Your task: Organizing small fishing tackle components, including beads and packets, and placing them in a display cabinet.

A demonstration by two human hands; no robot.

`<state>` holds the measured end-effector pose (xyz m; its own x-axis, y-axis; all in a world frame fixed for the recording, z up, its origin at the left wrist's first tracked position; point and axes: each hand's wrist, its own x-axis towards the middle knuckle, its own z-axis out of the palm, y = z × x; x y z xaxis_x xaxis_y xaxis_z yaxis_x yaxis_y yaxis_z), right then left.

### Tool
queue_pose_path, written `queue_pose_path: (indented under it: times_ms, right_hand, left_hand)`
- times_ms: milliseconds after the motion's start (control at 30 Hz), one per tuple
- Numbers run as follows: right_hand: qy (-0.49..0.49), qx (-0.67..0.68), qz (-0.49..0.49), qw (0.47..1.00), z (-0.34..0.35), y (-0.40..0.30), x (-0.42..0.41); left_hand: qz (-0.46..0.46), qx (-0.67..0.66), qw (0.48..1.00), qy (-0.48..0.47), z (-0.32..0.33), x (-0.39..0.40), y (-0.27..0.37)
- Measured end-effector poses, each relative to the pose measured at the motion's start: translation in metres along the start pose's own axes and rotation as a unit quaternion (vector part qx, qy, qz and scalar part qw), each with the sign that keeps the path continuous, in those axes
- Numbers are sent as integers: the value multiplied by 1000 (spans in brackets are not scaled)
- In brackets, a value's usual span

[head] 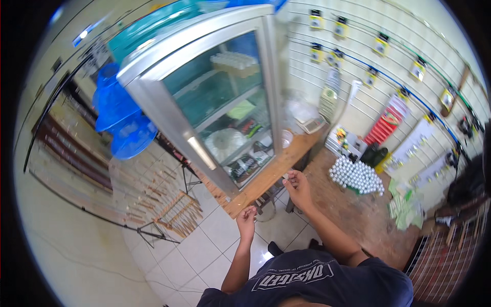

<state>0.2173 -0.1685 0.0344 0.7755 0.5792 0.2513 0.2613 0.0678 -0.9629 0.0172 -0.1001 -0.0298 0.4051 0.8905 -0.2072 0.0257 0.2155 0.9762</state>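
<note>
My left hand [246, 222], fingers curled, is at the near corner of a wooden tabletop [264, 182]. Whether it touches the wood or pinches anything is unclear. By the tabletop's front edge, to the right, is my right hand [299, 190], thumb and fingers close together. Something small and pale may be at its fingertips, too small to make out. On the tabletop stands an aluminium-framed glass cabinet [165, 98], its door closed, with a vertical handle [201, 151]. Behind the glass are an egg tray [234, 63], a stack of clear plastic ware [225, 142] and several dark packets [245, 165].
Blue plastic funnels [119, 111] hang left of the cabinet. A small scale [310, 124] sits behind it. At right, a brown surface [326, 169] bears a heap of shiny silver balls [355, 174] and green papers [406, 207]. A wooden rack [180, 215] and a tripod [149, 234] occupy the tiled floor.
</note>
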Motion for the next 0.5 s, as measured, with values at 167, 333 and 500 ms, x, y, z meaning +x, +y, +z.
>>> queue_pose_path:
  times_ms: [167, 333, 500]
  right_hand:
    - [60, -68, 30, 995, -73, 12, -10]
    - [128, -83, 64, 986, -174, 23, -40]
    - [160, -126, 95, 974, -298, 49, -99]
  left_hand:
    - [1, -4, 996, -91, 64, -3, -1]
    - [13, 10, 980, -200, 144, -22, -10]
    - [-12, 11, 967, -255, 231, -66, -25]
